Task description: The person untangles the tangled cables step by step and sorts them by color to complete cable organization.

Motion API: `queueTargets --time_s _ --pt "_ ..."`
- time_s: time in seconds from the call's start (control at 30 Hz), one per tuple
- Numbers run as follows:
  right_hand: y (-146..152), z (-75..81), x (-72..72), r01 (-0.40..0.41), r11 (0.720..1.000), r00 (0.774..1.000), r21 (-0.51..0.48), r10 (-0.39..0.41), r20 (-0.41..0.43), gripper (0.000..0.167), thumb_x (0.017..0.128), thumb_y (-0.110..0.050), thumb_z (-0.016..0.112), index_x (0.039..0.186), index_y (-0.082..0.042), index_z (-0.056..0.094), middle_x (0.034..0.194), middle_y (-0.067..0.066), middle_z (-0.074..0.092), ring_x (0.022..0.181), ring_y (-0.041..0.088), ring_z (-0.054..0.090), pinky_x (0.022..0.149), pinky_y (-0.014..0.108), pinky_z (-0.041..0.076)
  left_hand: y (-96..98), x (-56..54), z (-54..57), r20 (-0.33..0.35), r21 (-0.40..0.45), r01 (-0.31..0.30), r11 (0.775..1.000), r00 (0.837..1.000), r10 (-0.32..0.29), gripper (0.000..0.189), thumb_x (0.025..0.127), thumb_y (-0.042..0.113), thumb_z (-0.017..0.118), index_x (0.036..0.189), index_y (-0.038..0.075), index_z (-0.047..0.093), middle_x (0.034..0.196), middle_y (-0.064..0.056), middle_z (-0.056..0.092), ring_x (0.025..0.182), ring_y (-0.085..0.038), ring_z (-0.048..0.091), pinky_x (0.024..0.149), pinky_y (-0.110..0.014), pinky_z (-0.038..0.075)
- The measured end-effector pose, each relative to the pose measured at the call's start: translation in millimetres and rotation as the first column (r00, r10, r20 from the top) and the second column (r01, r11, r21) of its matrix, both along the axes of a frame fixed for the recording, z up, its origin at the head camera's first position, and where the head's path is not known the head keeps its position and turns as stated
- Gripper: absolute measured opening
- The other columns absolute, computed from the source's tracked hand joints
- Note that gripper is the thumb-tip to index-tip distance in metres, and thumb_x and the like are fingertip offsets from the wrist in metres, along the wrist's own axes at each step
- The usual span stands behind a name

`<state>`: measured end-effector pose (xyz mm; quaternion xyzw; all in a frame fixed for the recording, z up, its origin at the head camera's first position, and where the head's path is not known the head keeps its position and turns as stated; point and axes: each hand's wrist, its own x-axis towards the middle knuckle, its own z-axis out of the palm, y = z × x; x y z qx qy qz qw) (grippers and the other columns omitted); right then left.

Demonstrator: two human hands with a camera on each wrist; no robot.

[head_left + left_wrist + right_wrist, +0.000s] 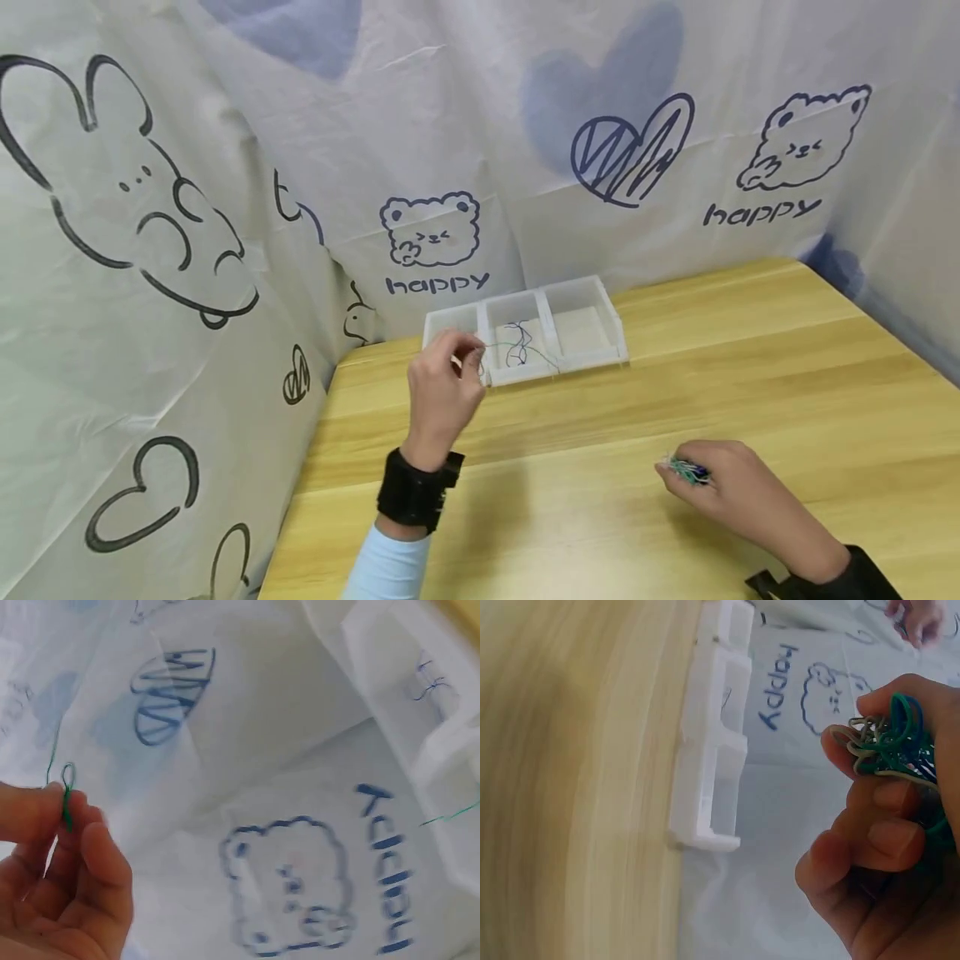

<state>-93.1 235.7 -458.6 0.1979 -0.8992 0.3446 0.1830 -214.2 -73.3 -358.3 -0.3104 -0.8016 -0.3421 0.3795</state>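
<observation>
While the left grip [444, 385] pinches a green string [67, 801], the right grip [738, 487] clasps tangled strings [895, 742].

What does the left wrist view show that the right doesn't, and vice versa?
Only the left wrist view shows the green loop pinched in the left hand and the striped heart drawing. Only the right wrist view shows the right hand gripping a bundle of strings. Both show the left hand, white tray, table, bear drawing and word "happy".
</observation>
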Motion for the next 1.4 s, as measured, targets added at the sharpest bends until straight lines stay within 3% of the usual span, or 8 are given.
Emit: queueTargets --time_s 0.13,0.27,0.37,0.6,0.93,1.03,1.27,1.4 --pt "6.3 -1.5 2.9 0.019 0.999 1.000 -0.038 -0.019 -0.007 0.035 0.090 -0.014 0.077 0.071 -0.031 0.053 0.061 -0.024 0.039 0.050 -0.006 0.032 0.044 0.018 0.034 -14.6 -12.4 -5.8 0.063 0.095 -0.027 0.995 0.998 0.021 0.005 0.089 0.000 0.074 0.093 0.003 0.074 0.084 -0.006 0.064 0.069 -0.015 0.059 0.059 -0.029 0.051" --pt "7.5 -0.2 0.8 0.003 0.999 0.999 -0.042 -0.005 -0.040 0.031 0.089 -0.012 0.078 0.074 -0.030 0.058 0.064 -0.025 0.045 0.051 -0.007 0.037 0.045 0.015 0.036 -22.2 -26.8 -14.1 0.075 0.164 -0.063 0.984 0.996 0.051 0.005 0.088 0.001 0.073 0.093 0.002 0.076 0.076 -0.004 0.065 0.062 -0.015 0.058 0.057 -0.025 0.048" --pt "8.7 -0.2 0.8 0.016 0.999 0.998 -0.040 -0.018 -0.056 0.027 0.087 -0.011 0.080 0.077 -0.028 0.062 0.068 -0.025 0.049 0.053 -0.007 0.041 0.047 0.013 0.037 -29.3 -38.2 -21.1 0.146 0.217 -0.108 0.970 0.986 0.077 0.006 0.087 0.000 0.072 0.091 0.001 0.076 0.072 -0.004 0.067 0.062 -0.015 0.062 0.058 -0.021 0.049" --pt "9.5 -2.6 0.9 0.032 0.999 0.998 -0.038 -0.034 -0.061 0.021 0.084 -0.011 0.083 0.082 -0.025 0.067 0.073 -0.024 0.056 0.057 -0.007 0.047 0.048 0.013 0.040 -43.7 -61.9 -40.7 0.368 0.290 -0.280 0.915 0.915 0.163 0.006 0.085 0.008 0.075 0.089 0.004 0.076 0.073 -0.004 0.068 0.064 -0.017 0.065 0.059 -0.023 0.049" --pt "6.3 -4.2 5.5 0.043 0.996 0.999 -0.080 -0.044 -0.010 0.023 0.084 -0.012 0.083 0.081 -0.029 0.067 0.074 -0.024 0.059 0.058 -0.005 0.051 0.051 0.014 0.044 -55.9 -84.8 -69.9 0.499 0.244 -0.450 0.859 0.818 0.287 0.007 0.085 0.010 0.072 0.089 0.005 0.075 0.078 -0.008 0.070 0.069 -0.026 0.063 0.066 -0.037 0.045" --pt "5.4 -4.6 6.7 0.035 0.995 0.999 -0.090 -0.036 -0.019 0.025 0.083 -0.011 0.083 0.080 -0.029 0.067 0.074 -0.024 0.059 0.058 -0.005 0.051 0.051 0.014 0.044 -57.6 -88.9 -75.6 0.512 0.238 -0.463 0.854 0.807 0.295 0.008 0.085 0.009 0.069 0.090 0.005 0.073 0.076 -0.009 0.068 0.067 -0.028 0.061 0.065 -0.039 0.043" --pt "3.9 -6.0 5.9 0.010 0.991 1.000 -0.132 -0.012 -0.013 0.024 0.084 -0.008 0.083 0.081 -0.027 0.068 0.074 -0.022 0.061 0.057 -0.004 0.052 0.050 0.014 0.045 -59.8 -102.2 -87.1 0.508 0.214 -0.470 0.857 0.802 0.313 0.007 0.087 0.010 0.066 0.090 0.004 0.068 0.074 -0.010 0.063 0.066 -0.029 0.057 0.068 -0.041 0.041" --pt "3.7 -5.8 4.5 -0.001 0.992 1.000 -0.125 -0.001 -0.015 0.026 0.084 -0.008 0.082 0.082 -0.029 0.067 0.074 -0.022 0.060 0.057 -0.004 0.052 0.050 0.014 0.045 -62.8 -110.1 -97.8 0.517 0.154 -0.504 0.850 0.774 0.366 0.008 0.087 0.008 0.064 0.090 0.002 0.068 0.076 -0.009 0.063 0.068 -0.029 0.058 0.072 -0.042 0.042"
